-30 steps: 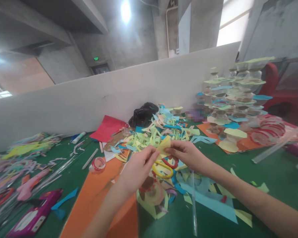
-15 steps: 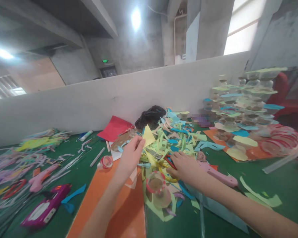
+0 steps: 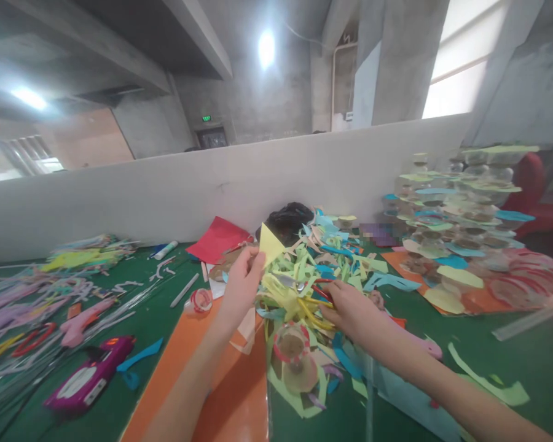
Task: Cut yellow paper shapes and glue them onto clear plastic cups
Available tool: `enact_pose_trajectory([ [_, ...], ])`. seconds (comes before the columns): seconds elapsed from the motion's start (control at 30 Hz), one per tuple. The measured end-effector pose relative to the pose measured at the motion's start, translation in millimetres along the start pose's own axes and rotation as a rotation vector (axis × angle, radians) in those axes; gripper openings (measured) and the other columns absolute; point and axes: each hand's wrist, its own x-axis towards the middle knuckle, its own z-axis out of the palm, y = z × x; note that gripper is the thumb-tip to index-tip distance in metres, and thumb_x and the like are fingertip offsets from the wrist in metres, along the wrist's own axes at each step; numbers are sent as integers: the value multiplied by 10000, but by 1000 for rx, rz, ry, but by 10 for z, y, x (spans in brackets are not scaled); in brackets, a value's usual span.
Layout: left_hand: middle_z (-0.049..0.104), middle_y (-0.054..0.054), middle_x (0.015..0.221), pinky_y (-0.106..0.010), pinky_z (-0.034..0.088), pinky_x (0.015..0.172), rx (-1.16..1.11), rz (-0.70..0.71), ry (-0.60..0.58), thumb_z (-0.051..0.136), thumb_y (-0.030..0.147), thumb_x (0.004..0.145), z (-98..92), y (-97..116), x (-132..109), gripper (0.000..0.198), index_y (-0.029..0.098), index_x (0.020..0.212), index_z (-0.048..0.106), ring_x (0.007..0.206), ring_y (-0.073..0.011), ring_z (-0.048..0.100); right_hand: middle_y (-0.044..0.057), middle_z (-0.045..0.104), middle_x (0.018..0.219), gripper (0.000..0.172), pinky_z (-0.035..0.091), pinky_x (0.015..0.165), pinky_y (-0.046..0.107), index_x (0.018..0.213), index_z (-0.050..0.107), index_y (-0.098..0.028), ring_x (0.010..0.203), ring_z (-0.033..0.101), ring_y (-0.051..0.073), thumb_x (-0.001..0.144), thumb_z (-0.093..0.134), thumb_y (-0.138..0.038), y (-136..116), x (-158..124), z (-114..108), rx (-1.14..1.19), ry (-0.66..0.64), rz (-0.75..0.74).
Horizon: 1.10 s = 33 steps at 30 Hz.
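My left hand (image 3: 244,279) pinches a small pointed piece of yellow paper (image 3: 270,247) between thumb and fingers, holding it up above the heap of scraps. To its right, my right hand (image 3: 348,307) is closed on scissors (image 3: 320,301) with a red and a yellow handle. Their blades point left, toward the yellow paper but apart from it; the exact blade opening is hard to make out. Beneath both hands lies a pile of green, yellow and blue paper scraps (image 3: 336,261). Just in front stands a clear plastic cup piece with a red-striped rim (image 3: 291,344).
An orange board (image 3: 230,393) lies under my left forearm. At left are a purple device (image 3: 90,374), a pink glue gun (image 3: 85,322) and many straws (image 3: 23,307). A stacked tower of cups and paper (image 3: 461,215) stands at right. A white partition (image 3: 166,190) borders the green table.
My right hand has raised the scissors out of the scraps, so both handles now show. The yellow paper has turned slightly in my left hand. The view has shifted a little.
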Motion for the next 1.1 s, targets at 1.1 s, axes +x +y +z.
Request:
enact_pose_trajectory([
  [1.1, 505, 44, 688, -227, 390, 617, -71, -12, 123, 517, 290, 923, 189, 86, -151, 74, 216, 917, 519, 637, -126, 486, -15, 455, 832, 496, 417, 698, 300, 887, 418, -214, 751, 447, 158, 814, 578, -678, -115, -61, -236, 695, -250, 27],
])
